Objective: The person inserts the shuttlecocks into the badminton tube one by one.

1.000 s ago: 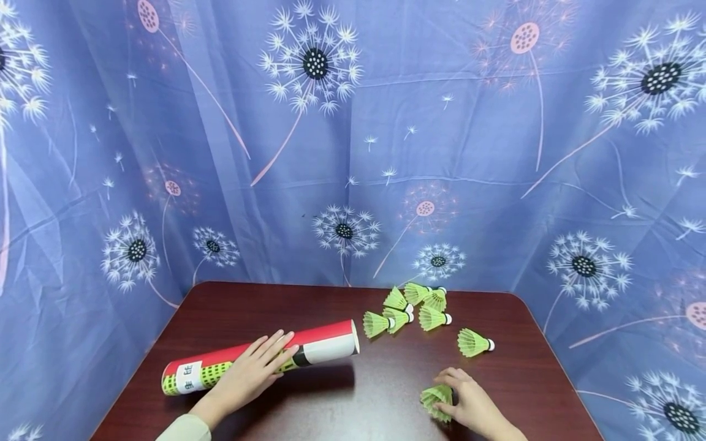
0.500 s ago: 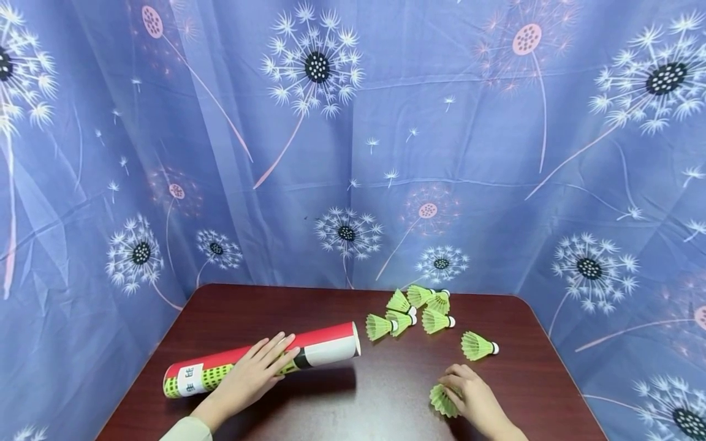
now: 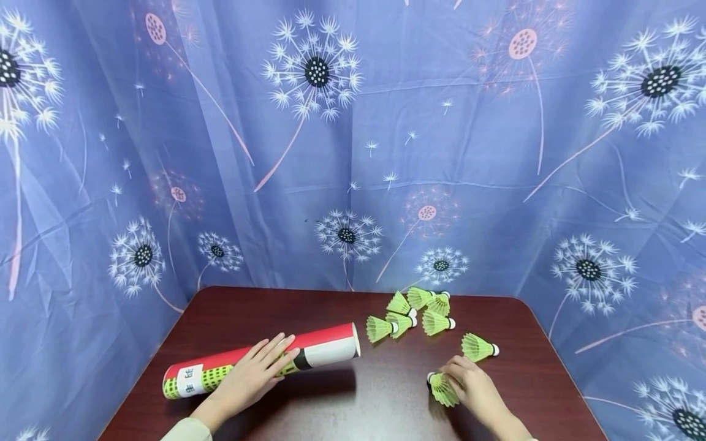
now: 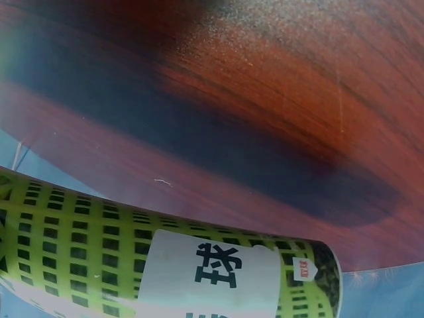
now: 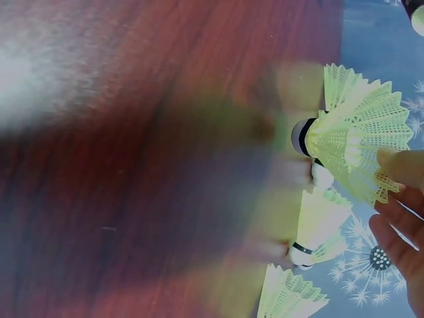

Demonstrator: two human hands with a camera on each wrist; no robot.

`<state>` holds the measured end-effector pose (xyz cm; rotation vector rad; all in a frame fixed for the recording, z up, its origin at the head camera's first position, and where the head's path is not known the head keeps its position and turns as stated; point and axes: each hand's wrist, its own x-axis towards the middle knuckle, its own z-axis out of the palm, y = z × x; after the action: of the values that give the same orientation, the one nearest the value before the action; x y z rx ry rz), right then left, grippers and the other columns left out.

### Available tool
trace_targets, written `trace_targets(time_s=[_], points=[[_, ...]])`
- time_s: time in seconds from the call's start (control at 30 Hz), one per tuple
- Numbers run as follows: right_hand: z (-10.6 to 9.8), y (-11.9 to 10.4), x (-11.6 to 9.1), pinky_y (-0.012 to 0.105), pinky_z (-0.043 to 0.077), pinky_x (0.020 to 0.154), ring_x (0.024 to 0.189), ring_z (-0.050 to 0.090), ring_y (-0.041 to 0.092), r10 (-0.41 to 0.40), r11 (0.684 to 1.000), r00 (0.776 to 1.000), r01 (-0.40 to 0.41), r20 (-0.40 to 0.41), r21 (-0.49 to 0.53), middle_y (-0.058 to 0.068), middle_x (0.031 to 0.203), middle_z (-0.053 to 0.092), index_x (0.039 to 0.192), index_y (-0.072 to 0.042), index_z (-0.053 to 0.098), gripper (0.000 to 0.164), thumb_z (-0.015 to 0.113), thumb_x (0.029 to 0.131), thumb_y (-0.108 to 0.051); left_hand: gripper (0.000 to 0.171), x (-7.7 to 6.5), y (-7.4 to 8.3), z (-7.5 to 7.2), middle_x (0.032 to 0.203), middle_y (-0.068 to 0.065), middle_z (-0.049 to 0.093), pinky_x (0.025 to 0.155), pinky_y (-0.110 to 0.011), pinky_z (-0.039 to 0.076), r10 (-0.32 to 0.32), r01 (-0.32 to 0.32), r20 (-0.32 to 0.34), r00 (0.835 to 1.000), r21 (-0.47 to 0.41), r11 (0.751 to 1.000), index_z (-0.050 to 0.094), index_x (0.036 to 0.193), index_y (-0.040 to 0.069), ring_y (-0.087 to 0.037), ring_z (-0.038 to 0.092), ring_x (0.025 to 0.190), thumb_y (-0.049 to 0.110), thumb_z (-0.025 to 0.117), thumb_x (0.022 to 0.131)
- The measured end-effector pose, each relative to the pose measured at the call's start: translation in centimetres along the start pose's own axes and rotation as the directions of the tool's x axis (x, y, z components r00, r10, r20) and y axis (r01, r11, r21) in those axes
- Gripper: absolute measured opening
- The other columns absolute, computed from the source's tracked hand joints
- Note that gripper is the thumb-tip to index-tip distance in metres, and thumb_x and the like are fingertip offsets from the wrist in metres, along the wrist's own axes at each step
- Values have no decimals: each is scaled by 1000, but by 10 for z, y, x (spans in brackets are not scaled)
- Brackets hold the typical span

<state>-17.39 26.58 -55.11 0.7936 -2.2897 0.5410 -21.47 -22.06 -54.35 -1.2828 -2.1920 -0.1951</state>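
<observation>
By the right grip [image 3: 469, 383], a yellow-green shuttlecock [image 3: 445, 392] is pinched at its skirt between thumb and fingers, over the near right part of the dark reddish-brown tabletop [image 3: 380, 398]. Its white cork, ringed by a dark band, is pointed away from the fingers, toward the left. The left grip [image 3: 250, 373] is unclenched, its extended fingers laid across the upper side of a long tube [image 3: 322, 348] marked in red, white, black and green. The tube is set at a slant on the left, its left end nearer the person and its pale-rimmed right end farther away; a shadow [image 3: 320, 378] is cast in front of it. In the left wrist view, the green checked pattern is seen with a white label [image 4: 209, 275] bearing dark characters, and a small tag [image 4: 304, 268] with red marks is placed near the end. Just beyond the right grip, a lone shuttlecock [image 3: 475, 346] is laid on its side. Farther back, a cluster of six shuttlecocks [image 3: 434, 321] is gathered near the rear edge, some of them overlapping. Behind the tabletop, a blue cloth [image 3: 380, 159] printed with dandelions is hung.
</observation>
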Motion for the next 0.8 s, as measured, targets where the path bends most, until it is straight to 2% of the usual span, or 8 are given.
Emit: trace_targets(time_s=[0.07, 0.23, 0.3, 0.47, 0.5, 0.6, 0.7, 0.8], points=[[0, 0, 3, 19, 46, 64, 72, 57, 6, 17, 1000, 1000, -17, -6, 8, -10, 77, 61, 78, -13, 71, 28, 79, 60, 8, 53, 0, 0, 0, 147, -15, 42, 117, -35, 15, -2, 2, 8, 1000, 4, 1000, 44, 145, 10, -32, 40, 135, 31, 53, 97], [4, 1, 9, 14, 45, 60, 69, 59, 4, 81, 993, 996, -77, -43, 86, -5, 76, 65, 79, -11, 72, 32, 80, 59, 13, 54, -1, 0, 0, 149, -16, 40, 118, -34, 10, -12, 10, 50, 999, 37, 999, 40, 147, 11, -36, 43, 131, 41, 27, 104], [6, 1, 11, 11, 43, 58, 68, 59, 3, 118, 986, 991, -110, -59, 125, -2, 75, 66, 81, -9, 73, 32, 80, 60, 14, 58, -1, 1, -1, 150, -15, 38, 117, -35, 13, -19, 15, 69, 997, 46, 999, 39, 148, 11, -37, 44, 130, 42, 20, 103], [12, 0, 15, 9, 40, 51, 61, 54, -2, 227, 953, 967, -196, -116, 232, 1, 74, 68, 83, -6, 75, 28, 78, 63, 14, 59, 0, 3, -4, 151, -14, 37, 106, -45, 35, -27, 23, 78, 997, 54, 998, 39, 148, 12, -35, 42, 132, 43, 18, 103], [13, 0, 16, 10, 40, 51, 61, 53, -2, 255, 943, 958, -217, -129, 253, 1, 74, 68, 83, -5, 75, 28, 78, 64, 15, 59, 1, 3, -4, 151, -14, 38, 107, -45, 34, -27, 23, 76, 997, 53, 998, 39, 148, 12, -34, 41, 133, 43, 18, 103], [14, -2, 19, 11, 41, 49, 58, 53, -3, 378, 882, 917, -314, -129, 352, 5, 73, 70, 84, -2, 75, 23, 76, 67, 14, 55, 2, 2, -5, 150, -15, 39, 113, -41, 26, -19, 16, 65, 998, 48, 999, 40, 147, 11, -34, 40, 134, 41, 25, 104], [13, -6, 24, 14, 42, 47, 56, 52, -1, 520, 787, 849, -435, -92, 439, 11, 72, 70, 85, 2, 74, 17, 74, 72, 13, 54, 3, 3, -4, 148, -16, 41, 118, -34, 11, -9, 8, 35, 999, 35, 999, 42, 146, 10, -36, 44, 131, 40, 25, 105], [13, -8, 29, 16, 42, 44, 54, 51, 2, 623, 688, 781, -520, -44, 506, 14, 71, 69, 86, 5, 73, 11, 73, 76, 11, 56, 4, 5, -4, 146, -16, 44, 118, -33, 10, -6, 6, 5, 1000, 24, 1000, 44, 144, 10, -37, 48, 126, 40, 20, 105]])
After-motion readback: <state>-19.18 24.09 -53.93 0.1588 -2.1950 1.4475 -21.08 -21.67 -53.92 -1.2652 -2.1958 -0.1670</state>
